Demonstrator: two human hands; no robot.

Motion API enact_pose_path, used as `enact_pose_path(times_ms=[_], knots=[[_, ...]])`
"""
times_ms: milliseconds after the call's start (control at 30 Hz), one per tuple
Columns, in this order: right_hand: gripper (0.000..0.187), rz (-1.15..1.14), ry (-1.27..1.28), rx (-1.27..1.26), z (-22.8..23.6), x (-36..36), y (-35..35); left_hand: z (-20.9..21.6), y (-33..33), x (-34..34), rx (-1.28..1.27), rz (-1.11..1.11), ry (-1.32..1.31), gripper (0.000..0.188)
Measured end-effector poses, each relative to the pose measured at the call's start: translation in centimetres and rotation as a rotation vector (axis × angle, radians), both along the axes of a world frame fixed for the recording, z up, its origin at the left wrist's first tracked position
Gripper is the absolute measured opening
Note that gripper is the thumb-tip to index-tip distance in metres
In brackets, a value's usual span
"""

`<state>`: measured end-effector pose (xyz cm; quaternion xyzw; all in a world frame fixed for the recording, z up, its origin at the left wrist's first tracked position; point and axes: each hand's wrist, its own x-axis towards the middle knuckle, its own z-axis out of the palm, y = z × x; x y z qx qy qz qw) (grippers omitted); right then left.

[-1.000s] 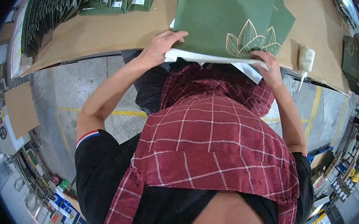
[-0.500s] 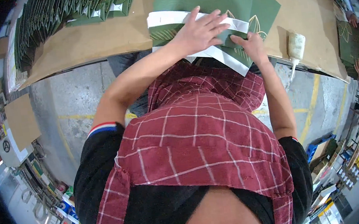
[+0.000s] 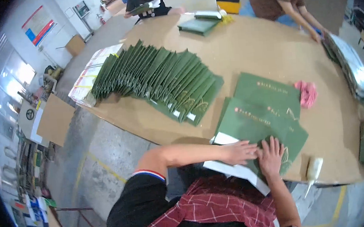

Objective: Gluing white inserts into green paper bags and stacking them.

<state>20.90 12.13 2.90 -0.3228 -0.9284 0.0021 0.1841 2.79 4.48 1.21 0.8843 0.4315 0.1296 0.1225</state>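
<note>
A green paper bag (image 3: 259, 121) with gold print lies flat at the table's near edge. White glue flaps (image 3: 231, 170) show along its near side, one hanging over the edge. My left hand (image 3: 239, 152) rests on the bag by the white strip, fingers outstretched toward the right. Beside it, my right hand (image 3: 271, 157) presses down on the green paper with its fingers spread and pointing away from me. The fingertips of both hands nearly meet. More green sheets (image 3: 267, 88) lie beneath and behind this bag. To the right is a white glue bottle (image 3: 315, 168) with a thin nozzle.
A long fanned row of folded green bags (image 3: 156, 74) stands at left, beside white bundles (image 3: 89, 81). A pink cloth (image 3: 307, 94) lies right of the sheets. More green bags (image 3: 202, 25) sit at the far side. Two people (image 3: 278, 1) work across the brown table (image 3: 148, 125).
The view has tilted up, showing more of the table. My left hand has moved right along the bag, close to my right hand, which now lies flatter on the paper.
</note>
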Motion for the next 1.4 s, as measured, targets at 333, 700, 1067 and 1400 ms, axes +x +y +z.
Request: enact_pose_path(times_ms=[333, 700, 1067, 1400], knots=[[0.048, -0.003, -0.259, -0.201, 0.6, -0.4, 1.1, 0.1, -0.7, -7.3, -0.027, -0.029, 0.141, 0.057], [0.060, -0.099, -0.174, -0.246, -1.8, -2.5, 10.2, -0.3, -0.9, -7.3, 0.020, -0.025, 0.072, 0.056], [0.030, 0.597, 0.153, 0.000, 7.8, -1.1, -2.1, -1.8, -8.8, -1.9, 0.408, 1.153, -0.887, 0.071], [0.025, 0.474, -0.262, -0.511, 4.1, -4.7, -2.9, -2.1, -10.1, 0.1, 0.062, 0.877, -0.890, 0.017]])
